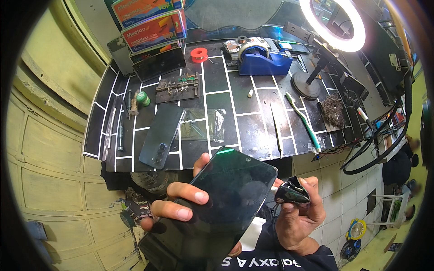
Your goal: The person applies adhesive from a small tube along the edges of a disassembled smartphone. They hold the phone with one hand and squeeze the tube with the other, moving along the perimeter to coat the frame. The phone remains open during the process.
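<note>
A large dark-screened phone [226, 189] is tilted in front of my chest, above the near edge of the bench. My left hand [181, 203] is closed around it, with fingertips curled over its left edge onto the glass. At its right edge, my right hand [300, 221] pinches a small glossy black piece [291, 192] with an open, jagged-looking top. A short white part sticks out of that piece toward the phone, and a dark cord runs down beneath it. I cannot tell whether the white part touches the phone.
On the black tiled bench lie another phone [162, 135], a clear plastic sleeve [203, 125], a board holder [178, 88], tweezers [276, 131] and a green-white toothbrush [303, 122]. Behind stand a blue tape dispenser [266, 63], a red solder spool [199, 55] and a lit ring lamp [357, 38].
</note>
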### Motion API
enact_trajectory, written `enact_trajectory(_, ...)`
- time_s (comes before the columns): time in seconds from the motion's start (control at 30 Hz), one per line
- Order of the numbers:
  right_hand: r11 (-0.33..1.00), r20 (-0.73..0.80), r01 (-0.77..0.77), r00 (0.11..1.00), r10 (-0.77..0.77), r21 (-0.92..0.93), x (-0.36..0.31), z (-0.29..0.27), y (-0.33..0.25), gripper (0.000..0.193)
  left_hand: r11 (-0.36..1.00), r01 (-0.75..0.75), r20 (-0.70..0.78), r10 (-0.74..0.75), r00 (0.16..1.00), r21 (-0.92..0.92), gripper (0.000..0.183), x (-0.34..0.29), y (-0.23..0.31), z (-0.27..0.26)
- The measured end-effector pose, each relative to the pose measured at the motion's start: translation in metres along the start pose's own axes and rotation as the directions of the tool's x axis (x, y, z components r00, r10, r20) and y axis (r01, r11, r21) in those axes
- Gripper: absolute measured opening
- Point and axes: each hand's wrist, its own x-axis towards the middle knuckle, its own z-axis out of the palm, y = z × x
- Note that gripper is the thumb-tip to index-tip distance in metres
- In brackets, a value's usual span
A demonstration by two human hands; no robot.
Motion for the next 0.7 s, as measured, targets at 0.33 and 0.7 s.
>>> enact_trajectory(0.33, 0.990, -0.040, -0.045, 0.998, 0.051, 0.136, 0.000, 0.005, 0.004, 0.054, 1.000, -0.001, -0.008, 0.001, 1.000, -0.020, 0.046, -0.001, 0.006, 0.002)
enact_trajectory(0.7, 0.961, 0.163, -0.033, 0.986, -0.013, 0.276, -0.007, 0.003, 0.001, 0.053, 0.986, 0.132, 0.076, -0.125, 0.989, -0.105, 0.047, 0.006, 0.009, 0.000)
